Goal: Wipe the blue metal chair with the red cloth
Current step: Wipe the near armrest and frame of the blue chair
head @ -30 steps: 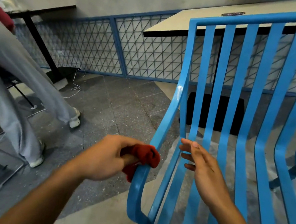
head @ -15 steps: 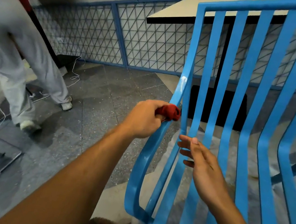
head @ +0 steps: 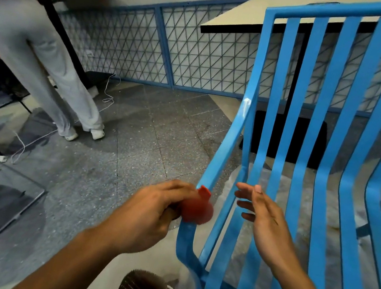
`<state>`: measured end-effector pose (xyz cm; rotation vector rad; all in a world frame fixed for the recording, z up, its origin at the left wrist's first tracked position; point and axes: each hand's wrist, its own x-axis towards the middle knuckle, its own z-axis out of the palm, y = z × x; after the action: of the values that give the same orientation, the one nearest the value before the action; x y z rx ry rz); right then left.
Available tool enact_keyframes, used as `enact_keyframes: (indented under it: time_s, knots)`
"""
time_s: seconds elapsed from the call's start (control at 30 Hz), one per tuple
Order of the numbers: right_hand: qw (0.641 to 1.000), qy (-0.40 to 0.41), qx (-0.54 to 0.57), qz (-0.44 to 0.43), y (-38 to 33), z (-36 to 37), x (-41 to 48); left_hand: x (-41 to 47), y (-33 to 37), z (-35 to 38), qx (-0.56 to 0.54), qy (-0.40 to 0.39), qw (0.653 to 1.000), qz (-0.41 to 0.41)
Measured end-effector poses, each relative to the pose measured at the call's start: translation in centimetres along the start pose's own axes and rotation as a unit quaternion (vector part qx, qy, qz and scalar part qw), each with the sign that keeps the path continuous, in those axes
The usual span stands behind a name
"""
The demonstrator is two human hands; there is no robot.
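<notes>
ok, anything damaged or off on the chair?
One spot: a pale scuff on the chair frame's left edge, above the cloth in the left hand. It could be glare or chipped paint. Nothing else stands out.

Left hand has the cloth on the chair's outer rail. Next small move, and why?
Probably slide the left hand and its red cloth down the rail toward the lower bend of the blue chair. The cloth is bunched against the outer left rail just above that curve, which lies bare below it. The right hand hovers open beside the slats, gripping nothing, and could steady the frame.
</notes>
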<state>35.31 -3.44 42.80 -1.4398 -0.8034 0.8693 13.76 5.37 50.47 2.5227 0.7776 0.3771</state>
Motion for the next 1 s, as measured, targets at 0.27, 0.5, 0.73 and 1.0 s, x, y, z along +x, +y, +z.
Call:
enact_keyframes:
  time_s: [0.27,0.5,0.73,1.0]
  knots:
    - [1.0,0.016,0.009,-0.007,0.4,-0.1,-1.3,-4.1,-2.0,-2.3,0.069,-0.106,0.988,-0.092]
    - [0.998,0.04,0.03,-0.023,-0.5,0.3,-2.3,-2.6,-0.8,0.3,-0.075,0.083,0.989,-0.098]
    - [0.997,0.057,0.008,-0.057,-2.0,-0.9,-1.6,3.4,2.1,2.7,0.003,0.144,0.987,-0.073]
    - [0.991,0.083,-0.023,-0.102,-5.6,-3.6,3.8,13.0,1.1,1.7,0.035,0.148,0.984,-0.093]
